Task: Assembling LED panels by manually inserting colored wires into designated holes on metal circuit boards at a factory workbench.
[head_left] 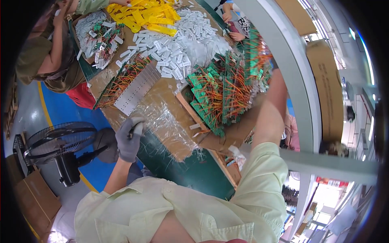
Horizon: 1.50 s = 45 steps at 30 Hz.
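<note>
My left hand [128, 138], in a grey glove with pale fingertips, hovers over the near left edge of the table with its fingers curled together. Whatever may be in them is too small or hidden to make out. My right forearm [270, 115] stretches far to the right, past a heap of green circuit boards [221, 91] with orange wires. The hand at its end is hidden by upright green boards [256, 54], so its grip does not show. Beyond my left hand, a pale perforated plate [137, 88] leans beside a row of wired boards [120, 83].
White plastic casings [174, 50] lie heaped mid-table, with yellow pieces [142, 17] behind. A box of casings and wired parts [99, 36] stands far left by a co-worker's arm [54, 56]. Another person's hands [233, 24] work far right. A black fan [63, 141] stands left; a grey post [298, 73] right.
</note>
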Motion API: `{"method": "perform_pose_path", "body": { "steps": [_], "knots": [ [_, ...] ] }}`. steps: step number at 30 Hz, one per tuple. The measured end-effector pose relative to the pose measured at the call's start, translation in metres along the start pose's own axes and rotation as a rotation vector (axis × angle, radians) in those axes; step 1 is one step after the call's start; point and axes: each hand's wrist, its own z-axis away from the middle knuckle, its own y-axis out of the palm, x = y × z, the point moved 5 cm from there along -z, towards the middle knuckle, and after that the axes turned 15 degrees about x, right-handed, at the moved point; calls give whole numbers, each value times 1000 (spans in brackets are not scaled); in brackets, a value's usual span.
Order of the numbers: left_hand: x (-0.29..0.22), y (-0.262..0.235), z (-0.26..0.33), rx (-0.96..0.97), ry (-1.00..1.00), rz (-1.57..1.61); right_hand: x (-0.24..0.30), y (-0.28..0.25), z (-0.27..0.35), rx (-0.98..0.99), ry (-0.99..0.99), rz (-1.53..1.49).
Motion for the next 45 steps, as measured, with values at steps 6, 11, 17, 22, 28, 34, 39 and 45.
{"method": "perform_pose_path", "body": {
  "steps": [6, 11, 17, 22, 28, 34, 39, 45],
  "knots": [
    [68, -4, -14, -96, -182, 36, -182, -1, -96, -7, 239, -172],
    [96, 7, -22, -79, -296, 15, -264, 40, -82, -18, 471, -351],
    [126, 31, -35, -57, -288, 89, -345, 59, -60, -38, 353, -578],
    [140, 33, -31, -54, -372, 31, -369, 125, 13, -6, 650, -214],
    [136, 33, -34, -67, -386, 36, -365, 114, 40, 460, 1143, -316],
    [115, 17, -22, -82, -408, -40, -371, 97, -18, 534, 1046, 22],
    [73, 2, -48, 4, -160, -491, -364, 51, -62, 612, 765, 211],
    [58, -25, -101, -166, 105, -928, -281, 46, -87, 471, 470, 483]
  ]
}}
